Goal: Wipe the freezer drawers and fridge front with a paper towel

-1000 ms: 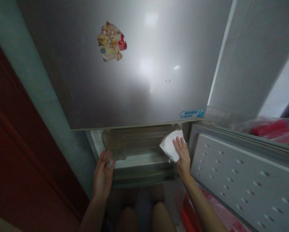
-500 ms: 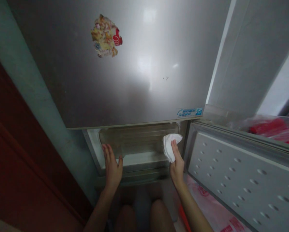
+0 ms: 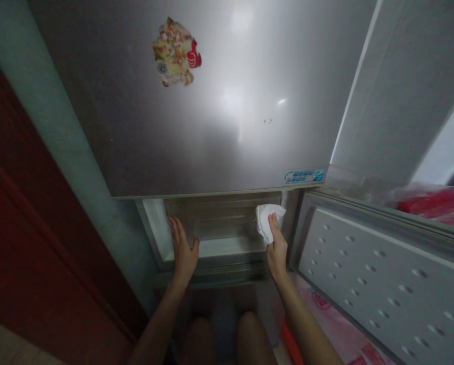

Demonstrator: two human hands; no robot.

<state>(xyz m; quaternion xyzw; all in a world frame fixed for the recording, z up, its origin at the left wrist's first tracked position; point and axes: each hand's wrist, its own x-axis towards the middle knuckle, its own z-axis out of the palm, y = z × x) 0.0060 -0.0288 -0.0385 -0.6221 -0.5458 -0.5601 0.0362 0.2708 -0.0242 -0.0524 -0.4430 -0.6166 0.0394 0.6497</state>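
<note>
My right hand [image 3: 277, 253] grips a folded white cloth [image 3: 267, 220] at the right side of the open lower refrigerator compartment [image 3: 217, 248]. Thumb and fingers pinch the cloth's lower edge. My left hand [image 3: 185, 251] is at the compartment's left side, holding nothing, its fingers stretched out and the thumb apart. Its fingertips are close to the translucent drawer front [image 3: 223, 225] inside; I cannot tell whether they touch it. The deeper inside lies in shadow under the upper door.
Above is the closed silver upper door [image 3: 230, 116] with a torn food sticker [image 3: 177, 53]. The lower door [image 3: 379, 284] stands swung out to the right. Red items in clear plastic [image 3: 432, 203] lie behind it, a pink bag [image 3: 337, 324] below. A red-brown wooden panel [image 3: 40, 228] borders the left.
Both hands have shifted slightly forward, the left more than the right. The cloth stays in my right hand. The whole view has drifted a little.
</note>
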